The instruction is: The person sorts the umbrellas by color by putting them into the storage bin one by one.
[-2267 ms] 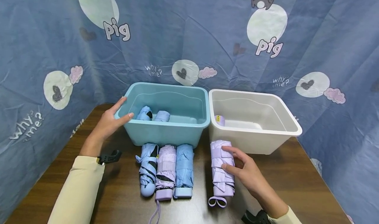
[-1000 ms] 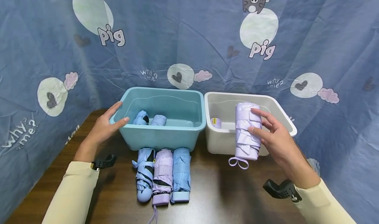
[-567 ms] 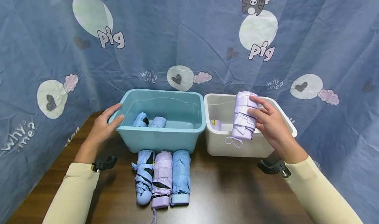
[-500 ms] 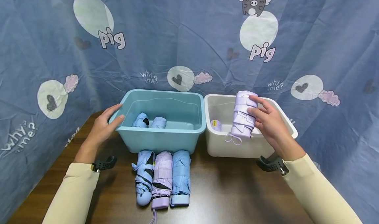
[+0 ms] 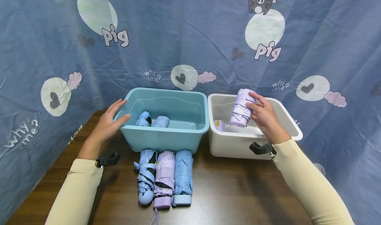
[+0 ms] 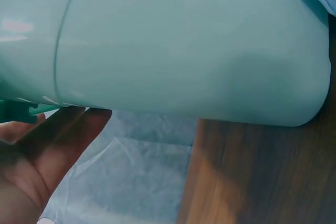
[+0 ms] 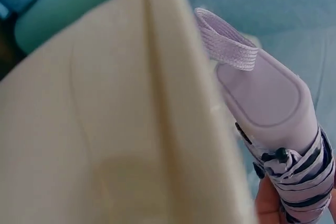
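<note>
Lilac and tightly rolled, the held umbrella (image 5: 242,109) tilts over the mouth of the white bin (image 5: 233,145), at three o'clock in the head view; the right hand (image 5: 265,118) grips it from its three o'clock side, thumb and fingers fitted around the roll. At nine o'clock the left hand (image 5: 107,123) rests on the teal bin's (image 5: 166,129) rim, its thumb spread wide from nearly straight fingers.

On the blue curtain (image 5: 208,29), "pig" reads at ten and two o'clock, "why me?" at nine, ten and nearly three. A yellow label on the second lilac umbrella (image 5: 220,127), in the white bin at the held umbrella's eight o'clock, is too small to read.

Two blue umbrellas (image 5: 161,121) lie in the teal bin. Towards six o'clock on the brown table (image 5: 220,188), a blue-and-black umbrella (image 5: 146,177), a lilac-and-black umbrella (image 5: 165,175) and a plain blue umbrella (image 5: 183,173) lie side by side. In the right wrist view, a pale wall hides much of the right hand.
</note>
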The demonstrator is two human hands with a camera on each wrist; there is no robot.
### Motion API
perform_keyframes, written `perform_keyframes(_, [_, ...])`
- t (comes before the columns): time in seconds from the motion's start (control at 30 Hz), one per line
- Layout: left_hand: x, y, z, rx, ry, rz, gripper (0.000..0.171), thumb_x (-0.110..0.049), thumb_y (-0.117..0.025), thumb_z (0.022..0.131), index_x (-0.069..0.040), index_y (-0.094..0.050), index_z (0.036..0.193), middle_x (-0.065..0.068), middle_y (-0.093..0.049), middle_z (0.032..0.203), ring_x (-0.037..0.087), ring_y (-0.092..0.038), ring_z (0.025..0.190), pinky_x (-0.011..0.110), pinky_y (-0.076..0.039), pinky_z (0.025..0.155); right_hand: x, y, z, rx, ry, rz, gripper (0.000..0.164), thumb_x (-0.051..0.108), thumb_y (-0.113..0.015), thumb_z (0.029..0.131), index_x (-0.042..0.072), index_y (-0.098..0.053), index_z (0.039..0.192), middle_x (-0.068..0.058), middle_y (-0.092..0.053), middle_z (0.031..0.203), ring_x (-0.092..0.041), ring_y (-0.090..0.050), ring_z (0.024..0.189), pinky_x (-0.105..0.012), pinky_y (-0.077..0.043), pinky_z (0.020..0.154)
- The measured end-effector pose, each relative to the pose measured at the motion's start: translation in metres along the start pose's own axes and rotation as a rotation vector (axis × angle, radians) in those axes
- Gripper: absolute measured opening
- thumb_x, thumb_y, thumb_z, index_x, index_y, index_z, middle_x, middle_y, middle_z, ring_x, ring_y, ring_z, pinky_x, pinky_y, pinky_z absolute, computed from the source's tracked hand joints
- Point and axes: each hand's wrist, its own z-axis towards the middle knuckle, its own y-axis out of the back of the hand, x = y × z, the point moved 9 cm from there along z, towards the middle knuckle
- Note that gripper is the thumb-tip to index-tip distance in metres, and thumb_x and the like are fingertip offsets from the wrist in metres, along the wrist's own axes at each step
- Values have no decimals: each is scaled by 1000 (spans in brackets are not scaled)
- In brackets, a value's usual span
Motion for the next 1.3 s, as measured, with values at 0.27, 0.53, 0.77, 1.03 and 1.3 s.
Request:
perform_keyframes(0.27, [-2,-2,-1,9,-7,-18,68,-34,-56,96,-9,-28,153,14,-15,160,44,-15,143,70,-16,105,-14,14,20,-63,2,-63,58,-2,-54,94,9,-36,148,-12,-44,109,-10,-60,73,-19,-51,64])
perform_keyframes(0.53, [-2,-4,-4,10,-17,-17,68,-31,-56,96,-7,-27,152,14,-16,160,44,-16,143,69,-17,106,-30,23,28,-102,-37,-234,57,0,-56,93,10,-40,147,-10,-46,109,-10,-58,77,-20,-52,65])
perform_keyframes(0.77, [-3,-6,-5,10,-23,-35,66,-30,-54,98,-8,-26,153,13,-15,160,43,-14,143,68,-16,107,-30,20,28,-75,-41,-367,55,1,-57,92,9,-43,145,-14,-48,111,-11,-56,82,-21,-52,65])
perform_keyframes(1.03, [-2,-4,-5,-1,-40,-56,63,-25,-53,98,-9,-27,153,12,-15,160,43,-15,143,68,-16,107,-39,17,28,-43,-118,-487,56,-3,-53,91,11,-43,145,-23,-47,125,-19,-57,88,-29,-54,68])
perform_keyframes(1.3, [-4,-5,-5,7,-41,-52,62,-25,-52,99,-9,-26,153,13,-15,160,43,-14,143,68,-15,107,-47,19,29,-25,-158,-603,59,-7,-51,87,8,-44,143,-24,-44,130,-28,-56,94,-36,-54,70])
